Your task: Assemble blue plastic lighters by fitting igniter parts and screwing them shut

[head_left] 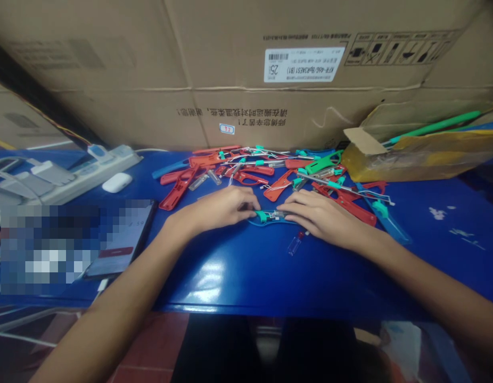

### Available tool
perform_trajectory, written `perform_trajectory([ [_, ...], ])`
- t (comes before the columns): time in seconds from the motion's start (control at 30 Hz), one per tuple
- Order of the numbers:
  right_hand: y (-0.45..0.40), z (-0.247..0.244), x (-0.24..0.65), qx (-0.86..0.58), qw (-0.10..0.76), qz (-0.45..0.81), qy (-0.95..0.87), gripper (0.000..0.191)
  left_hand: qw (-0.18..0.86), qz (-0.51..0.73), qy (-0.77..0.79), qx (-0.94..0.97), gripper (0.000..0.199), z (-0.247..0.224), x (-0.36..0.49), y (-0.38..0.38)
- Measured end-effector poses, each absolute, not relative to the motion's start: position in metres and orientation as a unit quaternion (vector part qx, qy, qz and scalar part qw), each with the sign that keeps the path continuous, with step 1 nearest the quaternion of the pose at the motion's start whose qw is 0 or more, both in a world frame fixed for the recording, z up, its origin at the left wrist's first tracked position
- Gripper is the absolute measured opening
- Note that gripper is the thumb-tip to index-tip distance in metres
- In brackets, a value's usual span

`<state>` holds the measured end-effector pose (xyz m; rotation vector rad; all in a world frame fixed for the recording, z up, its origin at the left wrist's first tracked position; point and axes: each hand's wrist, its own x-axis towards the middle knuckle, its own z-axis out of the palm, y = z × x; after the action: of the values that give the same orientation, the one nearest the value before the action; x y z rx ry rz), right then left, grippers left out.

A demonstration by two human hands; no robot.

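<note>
A blue lighter shell [277,220] lies on the blue table, with a green piece [262,216] and small clear and metal parts in it. The fingers of my left hand [226,205] are closed at its left end, by the green piece. At its right end my right hand [314,213] has its fingers pressed together on the inner parts. Just below my right hand lies a small clear part with a red end [295,243]. Behind both hands is a pile of red shells [182,186], a green shell [323,163], metal rods and white wires.
Along the back stands a large cardboard box [230,64]. An open yellow-taped box [422,157] is at the back right. On the left are a power strip [87,173], a white case [116,182] and a phone [122,239]. The table's front edge [238,311] is near my legs.
</note>
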<state>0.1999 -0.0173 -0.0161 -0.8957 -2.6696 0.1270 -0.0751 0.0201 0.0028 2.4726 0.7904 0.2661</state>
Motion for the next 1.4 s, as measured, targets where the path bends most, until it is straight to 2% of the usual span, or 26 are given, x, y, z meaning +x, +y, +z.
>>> perform_trajectory([
  [0.13,-0.016,-0.017,0.199,-0.309,0.17,0.037,-0.935,0.026,0.247,0.104,0.29,0.919,0.017,0.003,-0.074,0.02],
  [0.37,-0.021,-0.012,0.196,-0.298,0.182,0.031,-0.936,0.033,0.233,0.101,0.293,0.922,0.016,0.003,-0.074,0.02],
  [0.73,-0.016,-0.02,0.198,-0.279,0.173,0.003,-0.945,0.029,0.193,0.095,0.319,0.923,0.016,0.006,-0.071,0.014],
  [1.07,-0.019,-0.015,0.197,-0.297,0.159,-0.019,-0.941,0.029,0.156,0.127,0.315,0.927,0.029,0.009,-0.072,0.013],
  [1.27,-0.018,-0.015,0.199,-0.287,0.174,-0.019,-0.942,0.025,0.177,0.113,0.288,0.934,0.048,0.007,-0.065,0.008],
  [1.4,-0.017,-0.016,0.2,-0.281,0.181,-0.019,-0.942,0.025,0.168,0.112,0.287,0.936,0.048,0.002,-0.062,0.008],
])
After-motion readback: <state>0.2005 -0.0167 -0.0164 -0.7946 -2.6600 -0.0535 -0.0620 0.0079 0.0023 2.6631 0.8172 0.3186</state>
